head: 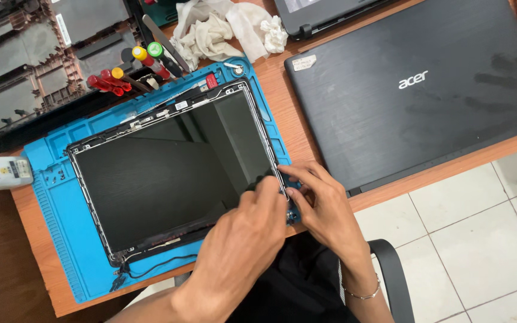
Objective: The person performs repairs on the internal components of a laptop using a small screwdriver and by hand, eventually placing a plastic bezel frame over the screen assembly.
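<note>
A bare laptop screen panel [169, 173], dark glass in a thin metal frame, lies flat on a blue work mat [55, 203]. Both my hands meet at the panel's near right corner. My left hand [246, 233] comes in from below, fingertips pressed on the glass by the right edge. My right hand [324, 206], with a thin bracelet on its wrist, pinches the metal frame strip at that same edge. A thin black cable [151, 269] trails from the panel's near left corner.
A closed black laptop [414, 90] lies to the right on the wooden desk [31, 227]. Several screwdrivers [133, 69], a crumpled white cloth [222, 27] and a dismantled laptop shell [25, 60] sit at the back. A white cylinder [1, 173] lies at left. A chair armrest [393, 269] stands above tiled floor.
</note>
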